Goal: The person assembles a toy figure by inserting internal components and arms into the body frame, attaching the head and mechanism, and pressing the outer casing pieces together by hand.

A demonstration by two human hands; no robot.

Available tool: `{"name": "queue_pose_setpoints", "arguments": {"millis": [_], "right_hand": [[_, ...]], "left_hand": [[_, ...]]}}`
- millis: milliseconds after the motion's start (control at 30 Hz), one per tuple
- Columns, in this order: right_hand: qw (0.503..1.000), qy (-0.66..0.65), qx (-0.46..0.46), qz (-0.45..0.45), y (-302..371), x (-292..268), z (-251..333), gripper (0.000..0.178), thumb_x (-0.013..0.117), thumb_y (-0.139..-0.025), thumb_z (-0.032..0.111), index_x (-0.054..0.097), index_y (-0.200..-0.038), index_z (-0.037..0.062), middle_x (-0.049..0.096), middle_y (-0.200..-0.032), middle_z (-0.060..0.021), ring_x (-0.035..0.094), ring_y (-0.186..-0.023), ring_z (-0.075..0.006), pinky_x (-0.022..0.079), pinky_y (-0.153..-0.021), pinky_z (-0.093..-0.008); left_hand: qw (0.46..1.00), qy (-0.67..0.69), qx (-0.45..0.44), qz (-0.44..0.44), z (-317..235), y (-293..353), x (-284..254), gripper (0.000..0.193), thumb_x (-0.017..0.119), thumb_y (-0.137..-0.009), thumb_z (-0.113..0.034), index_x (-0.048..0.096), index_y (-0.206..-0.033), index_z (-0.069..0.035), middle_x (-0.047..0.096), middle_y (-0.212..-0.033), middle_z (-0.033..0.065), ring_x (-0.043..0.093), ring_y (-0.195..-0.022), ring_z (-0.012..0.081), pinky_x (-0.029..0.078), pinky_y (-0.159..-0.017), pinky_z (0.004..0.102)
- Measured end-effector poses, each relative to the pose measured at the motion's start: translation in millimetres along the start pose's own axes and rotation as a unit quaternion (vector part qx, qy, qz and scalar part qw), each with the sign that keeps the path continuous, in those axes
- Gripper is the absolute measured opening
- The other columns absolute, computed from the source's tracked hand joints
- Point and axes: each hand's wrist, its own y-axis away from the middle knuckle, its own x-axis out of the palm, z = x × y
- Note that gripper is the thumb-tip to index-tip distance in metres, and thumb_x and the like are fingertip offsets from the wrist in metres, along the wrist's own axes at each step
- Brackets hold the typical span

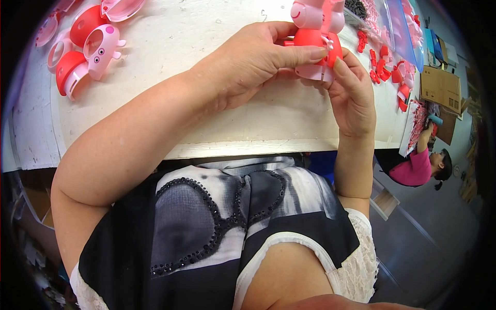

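Note:
Between both hands, over the far part of the white table (155,62), is a pink and red plastic toy pig figure (309,37). My left hand (253,59) wraps round its left side, with the thumb across the red body. At the lower right of the figure, my right hand (352,93) has its thumb and fingers closed on the body's edge. The top of the figure's head is cut off by the upper rim of the picture. Small pinkish strips show along the middle of the body, too small to make out.
Pink and red hollow toy shells (85,51) lie at the far left. Small red parts (381,67) are scattered to the right, beside a tray of dark small pieces (356,7) and blue clear plastic (400,31). Farther right are a cardboard box (440,89) and another person in a pink top (413,169).

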Motion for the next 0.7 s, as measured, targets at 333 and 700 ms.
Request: {"name": "queue_pose_setpoints", "arguments": {"millis": [333, 700], "right_hand": [[0.982, 0.135, -0.127, -0.025, -6, 19, 23, 0.039, 0.07, -0.075, 0.019, 0.055, -0.102, -0.0035, 0.06, -0.096, -0.0089, 0.059, -0.08, -0.0118, 0.047, -0.071, -0.0236], [0.842, 0.415, -0.338, -0.073, -22, 22, 30, 0.041, 0.076, -0.064, 0.023, 0.057, -0.094, 0.0008, 0.058, -0.084, -0.0095, 0.059, -0.073, -0.0195, 0.048, -0.062, -0.0273]], "left_hand": [[0.998, 0.045, 0.027, -0.02, -9, 1, 4, 0.045, 0.06, -0.085, -0.016, 0.043, -0.123, 0.0, 0.053, -0.111, 0.008, 0.053, -0.101, 0.0129, 0.044, -0.089, 0.0275], [0.975, 0.22, 0.018, 0.012, -19, 3, 3, 0.044, 0.058, -0.084, -0.012, 0.041, -0.122, 0.001, 0.052, -0.113, 0.0084, 0.051, -0.105, 0.0178, 0.04, -0.094, 0.0297]]}}
